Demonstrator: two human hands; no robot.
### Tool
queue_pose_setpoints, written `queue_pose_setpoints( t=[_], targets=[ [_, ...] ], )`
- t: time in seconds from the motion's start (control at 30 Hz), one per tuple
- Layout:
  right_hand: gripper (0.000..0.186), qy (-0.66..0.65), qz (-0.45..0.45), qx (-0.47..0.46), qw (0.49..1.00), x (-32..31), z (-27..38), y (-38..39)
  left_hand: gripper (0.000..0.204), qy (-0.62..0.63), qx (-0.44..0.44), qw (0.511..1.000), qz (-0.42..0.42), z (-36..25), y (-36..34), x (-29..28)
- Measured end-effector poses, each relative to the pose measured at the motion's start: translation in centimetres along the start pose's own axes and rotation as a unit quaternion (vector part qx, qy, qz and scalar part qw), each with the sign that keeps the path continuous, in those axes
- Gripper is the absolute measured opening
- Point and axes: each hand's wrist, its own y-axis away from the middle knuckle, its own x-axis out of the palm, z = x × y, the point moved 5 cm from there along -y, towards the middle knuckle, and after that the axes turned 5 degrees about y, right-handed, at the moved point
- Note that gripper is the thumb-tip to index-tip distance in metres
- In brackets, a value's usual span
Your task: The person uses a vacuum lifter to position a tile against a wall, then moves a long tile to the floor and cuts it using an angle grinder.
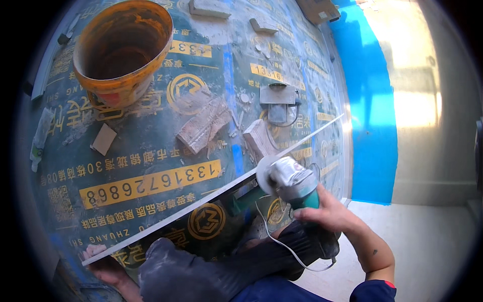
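Observation:
A long, thin slab with a white edge point(196, 199) runs slantwise from near my left side to the far right, its lower side dark. My left hand point(106, 268) has its fingers closed around the near end of this slab. In my right hand point(327, 211) is an angle grinder point(294, 181) with a dusty metal head and green body. Its pale disc point(265, 173) is at the slab's edge, around mid-length; whether it touches cannot be made out. A white cord point(282, 246) loops below the grinder.
An orange-stained bucket point(126, 95) stands at the upper left. Broken, dusty blocks point(201, 126) and a curved chunk point(259, 138) lie on the printed green floor sheet point(146, 176). Beyond them sits a small boxy device point(278, 103). A plastic bottle point(40, 138) lies far left; blue film point(370, 126) is at right.

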Motion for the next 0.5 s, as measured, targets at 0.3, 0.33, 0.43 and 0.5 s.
queue_pose_setpoints(
  t=[0.3,0.33,0.43,0.5],
  targets=[
    [0.083,-0.038,0.011,0.004,0.999,-1.0,0.0,-0.4,0.039,-0.158,0.072,0.981,-0.089,-0.5,0.3,-1.4],
    [0.085,-0.025,0.025,-0.005,0.999,-0.3,0.0,-0.1,0.039,-0.156,0.071,0.981,-0.087,-0.5,0.2,-1.5],
    [0.090,0.083,0.070,0.004,0.994,1.4,1.3,0.6,0.036,-0.158,0.066,0.985,-0.006,-0.6,0.1,-1.0],
    [0.091,0.068,0.088,-0.002,0.994,1.3,1.6,0.5,0.029,0.071,-0.033,0.995,0.057,-0.5,0.3,-0.1]
  ],
)
